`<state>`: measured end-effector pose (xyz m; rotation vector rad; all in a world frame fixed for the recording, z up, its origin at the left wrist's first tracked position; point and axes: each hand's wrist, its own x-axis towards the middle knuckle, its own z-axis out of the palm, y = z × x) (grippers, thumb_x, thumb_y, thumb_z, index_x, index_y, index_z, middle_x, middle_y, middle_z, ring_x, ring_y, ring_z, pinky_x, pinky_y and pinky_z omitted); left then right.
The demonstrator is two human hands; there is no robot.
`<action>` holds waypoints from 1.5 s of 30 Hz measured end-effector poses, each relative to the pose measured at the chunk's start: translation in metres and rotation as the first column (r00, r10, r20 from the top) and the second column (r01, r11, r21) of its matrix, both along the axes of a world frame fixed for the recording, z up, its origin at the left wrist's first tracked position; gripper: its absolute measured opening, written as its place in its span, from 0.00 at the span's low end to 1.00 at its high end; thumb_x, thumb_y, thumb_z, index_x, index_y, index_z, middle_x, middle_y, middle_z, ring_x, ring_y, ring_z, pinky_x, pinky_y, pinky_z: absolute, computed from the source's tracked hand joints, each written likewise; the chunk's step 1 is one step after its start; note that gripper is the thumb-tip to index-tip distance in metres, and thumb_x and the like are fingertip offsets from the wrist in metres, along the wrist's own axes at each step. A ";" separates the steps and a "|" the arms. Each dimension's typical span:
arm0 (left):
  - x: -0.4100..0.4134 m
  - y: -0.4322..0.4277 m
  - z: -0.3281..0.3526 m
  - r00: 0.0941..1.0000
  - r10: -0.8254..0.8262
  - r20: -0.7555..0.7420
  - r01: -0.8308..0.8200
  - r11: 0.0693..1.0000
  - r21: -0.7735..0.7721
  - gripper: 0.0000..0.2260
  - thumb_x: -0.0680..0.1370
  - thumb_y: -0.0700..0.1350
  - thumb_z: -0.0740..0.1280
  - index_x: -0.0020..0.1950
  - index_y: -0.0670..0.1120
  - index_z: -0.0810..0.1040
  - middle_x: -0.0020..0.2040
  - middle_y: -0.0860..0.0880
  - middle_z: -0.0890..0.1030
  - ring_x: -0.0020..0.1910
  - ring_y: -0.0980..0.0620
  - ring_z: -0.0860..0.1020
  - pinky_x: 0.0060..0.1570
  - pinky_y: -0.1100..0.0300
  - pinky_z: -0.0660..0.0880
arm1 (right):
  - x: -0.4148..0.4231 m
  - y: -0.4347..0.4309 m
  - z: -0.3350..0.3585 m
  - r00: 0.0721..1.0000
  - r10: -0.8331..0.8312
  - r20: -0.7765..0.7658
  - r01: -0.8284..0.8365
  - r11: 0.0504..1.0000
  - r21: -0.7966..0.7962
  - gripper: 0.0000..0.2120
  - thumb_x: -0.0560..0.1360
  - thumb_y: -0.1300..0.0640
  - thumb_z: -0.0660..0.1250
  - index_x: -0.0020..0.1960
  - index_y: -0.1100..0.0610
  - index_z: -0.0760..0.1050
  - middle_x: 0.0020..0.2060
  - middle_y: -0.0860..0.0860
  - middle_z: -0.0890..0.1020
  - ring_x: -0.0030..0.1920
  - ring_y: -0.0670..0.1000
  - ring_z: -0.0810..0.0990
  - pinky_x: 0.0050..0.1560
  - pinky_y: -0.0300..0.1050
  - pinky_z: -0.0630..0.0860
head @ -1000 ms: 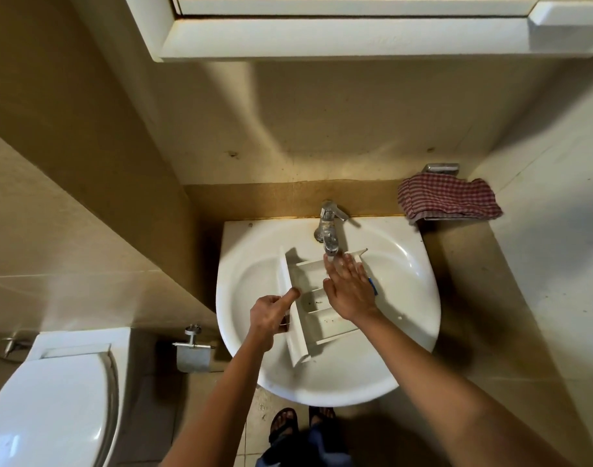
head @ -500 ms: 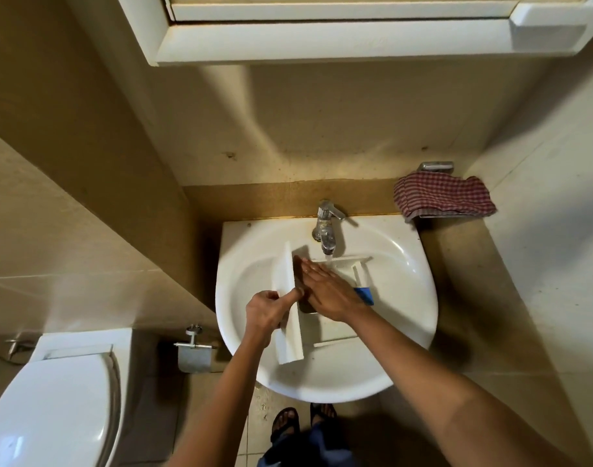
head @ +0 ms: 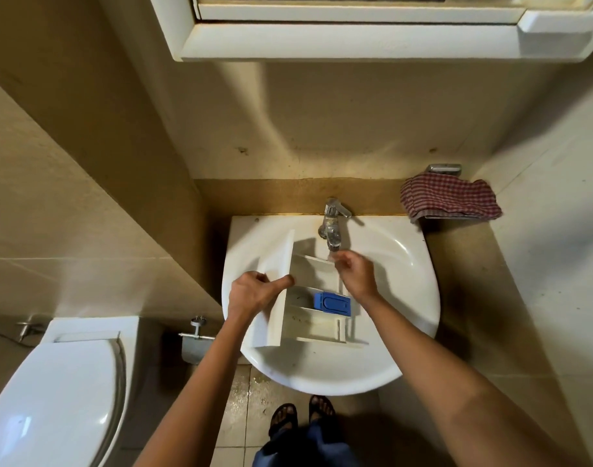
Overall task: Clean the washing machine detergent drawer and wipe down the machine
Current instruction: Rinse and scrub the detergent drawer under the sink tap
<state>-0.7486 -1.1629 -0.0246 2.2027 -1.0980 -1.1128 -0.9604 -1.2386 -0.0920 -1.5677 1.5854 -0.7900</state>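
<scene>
Lying in the sink (head: 403,298), the detergent drawer (head: 313,298) runs its long axis from near the tap (head: 332,227) toward the person, open side up, its white front panel along the left edge and a blue insert (head: 332,302) in the middle compartment. The left hand (head: 251,294) clamps that front panel, thumb pressed over its inner face. The right hand (head: 355,273) sits at the drawer's far right corner, just under the spout, fingers curled; whether it grips the rim I cannot tell. Judging by this, the right hand is nearer the far compartment, so rubbing there next falls to it while the left steadies.
</scene>
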 end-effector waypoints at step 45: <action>-0.055 0.084 0.011 0.711 0.573 -0.407 -0.564 0.811 0.158 0.25 0.62 0.60 0.75 0.42 0.39 0.79 0.39 0.45 0.81 0.40 0.47 0.81 0.44 0.50 0.82 | -0.017 -0.020 0.015 0.989 -0.123 -0.076 0.138 0.965 0.224 0.10 0.74 0.66 0.64 0.51 0.61 0.81 0.50 0.55 0.84 0.54 0.53 0.81 0.59 0.43 0.74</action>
